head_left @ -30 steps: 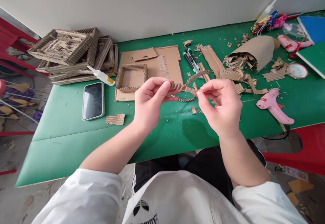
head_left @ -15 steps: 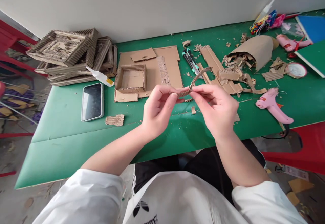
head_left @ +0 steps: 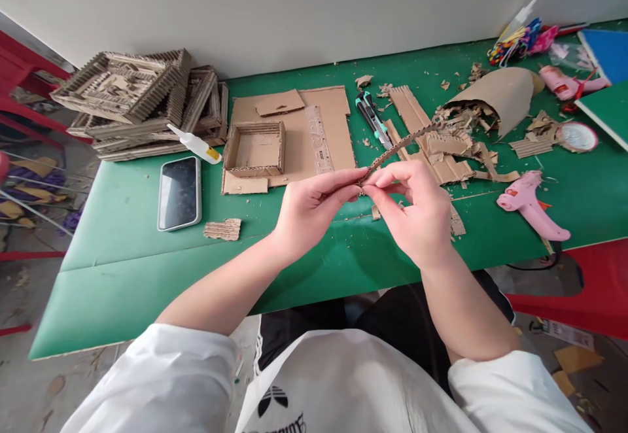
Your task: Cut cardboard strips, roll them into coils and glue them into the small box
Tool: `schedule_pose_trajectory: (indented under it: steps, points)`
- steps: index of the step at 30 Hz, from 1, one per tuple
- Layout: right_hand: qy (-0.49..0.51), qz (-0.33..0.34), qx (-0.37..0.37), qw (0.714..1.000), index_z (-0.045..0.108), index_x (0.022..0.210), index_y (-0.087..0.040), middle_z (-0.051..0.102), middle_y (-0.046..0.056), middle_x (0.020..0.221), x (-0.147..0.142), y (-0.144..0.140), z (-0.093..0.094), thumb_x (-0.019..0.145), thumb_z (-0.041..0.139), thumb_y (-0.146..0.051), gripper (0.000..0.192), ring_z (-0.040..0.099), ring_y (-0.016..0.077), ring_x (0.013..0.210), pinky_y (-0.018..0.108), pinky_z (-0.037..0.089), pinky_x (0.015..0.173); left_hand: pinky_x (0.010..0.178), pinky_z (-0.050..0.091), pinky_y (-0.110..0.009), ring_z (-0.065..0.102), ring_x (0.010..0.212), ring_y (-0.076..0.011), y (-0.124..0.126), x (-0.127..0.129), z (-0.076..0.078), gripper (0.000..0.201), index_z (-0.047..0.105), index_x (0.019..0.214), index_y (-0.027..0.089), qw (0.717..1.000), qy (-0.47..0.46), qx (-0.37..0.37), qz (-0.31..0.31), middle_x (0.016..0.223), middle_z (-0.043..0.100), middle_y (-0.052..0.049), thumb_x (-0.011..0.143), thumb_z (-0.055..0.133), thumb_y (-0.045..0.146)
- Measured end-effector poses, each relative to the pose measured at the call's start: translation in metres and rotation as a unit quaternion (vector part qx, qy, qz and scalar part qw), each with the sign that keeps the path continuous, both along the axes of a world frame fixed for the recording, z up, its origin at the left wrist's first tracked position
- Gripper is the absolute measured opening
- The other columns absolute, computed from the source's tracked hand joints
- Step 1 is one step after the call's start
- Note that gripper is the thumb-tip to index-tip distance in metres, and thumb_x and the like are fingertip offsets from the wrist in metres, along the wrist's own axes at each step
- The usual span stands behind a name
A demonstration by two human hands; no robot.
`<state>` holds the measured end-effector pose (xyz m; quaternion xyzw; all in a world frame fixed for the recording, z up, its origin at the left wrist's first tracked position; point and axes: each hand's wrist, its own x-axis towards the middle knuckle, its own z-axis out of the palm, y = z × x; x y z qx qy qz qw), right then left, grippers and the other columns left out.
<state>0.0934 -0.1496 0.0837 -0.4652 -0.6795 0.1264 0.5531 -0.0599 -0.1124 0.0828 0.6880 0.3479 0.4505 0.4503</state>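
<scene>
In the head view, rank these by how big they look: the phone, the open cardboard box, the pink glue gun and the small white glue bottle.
1. open cardboard box
2. phone
3. pink glue gun; its outline looks close to the phone's, so the order of these two is unsure
4. white glue bottle, clearly the smallest

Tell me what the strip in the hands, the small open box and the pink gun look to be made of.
Strip: brown corrugated cardboard, matte; its ridged flutes show along the length, pinched by the left hand and right hand.
Small open box: the same raw cardboard, fluted edges exposed on the walls.
Pink glue gun: apparently moulded plastic, smooth with a slight sheen.
</scene>
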Motion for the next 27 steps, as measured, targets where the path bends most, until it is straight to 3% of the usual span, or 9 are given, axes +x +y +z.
schedule_pose_trajectory:
  steps: [3,11,20,27]
  points:
    - [0.045,0.025,-0.019,0.998,0.051,0.086,-0.024,0.06,-0.003,0.081,0.006,0.001,0.001,0.082,0.059,-0.012,0.016,0.065,0.0115,0.08,0.028,0.058,0.07,0.072,0.061,-0.022,0.071,0.078,-0.0133,0.001,-0.001,0.002,0.021,0.073,0.101,0.022,1.0,-0.011,0.002,0.008,0.093,0.075,0.0,0.083,0.063,0.021]
    - [0.116,-0.004,-0.032,0.993,0.053,0.083,-0.027,0.056,-0.001,0.082,0.022,0.004,0.005,0.081,0.061,-0.015,0.015,0.063,0.014,0.079,0.032,0.058,0.068,0.071,0.062,-0.024,0.071,0.087,-0.0161,0.002,-0.002,0.008,0.017,0.074,0.096,0.022,0.999,-0.046,-0.011,0.015,0.094,0.074,-0.001,0.082,0.065,0.022]
    - [0.109,0.069,-0.035,0.991,0.05,0.087,-0.025,0.058,-0.003,0.085,0.013,0.001,0.005,0.08,0.059,-0.009,0.019,0.068,0.0125,0.087,0.026,0.059,0.072,0.076,0.06,-0.03,0.07,0.091,-0.0218,0.002,0.0,0.005,0.029,0.072,0.099,0.02,0.985,-0.069,-0.149,-0.049,0.095,0.075,-0.004,0.074,0.073,0.035]
    - [0.04,0.077,-0.033,0.996,0.05,0.086,-0.023,0.058,-0.003,0.083,0.011,-0.001,0.003,0.081,0.056,-0.01,0.016,0.066,0.0123,0.085,0.027,0.058,0.072,0.074,0.06,-0.026,0.071,0.083,-0.0184,0.001,0.001,0.0,0.024,0.074,0.095,0.02,0.997,-0.023,-0.073,0.032,0.089,0.075,-0.003,0.075,0.072,0.033]
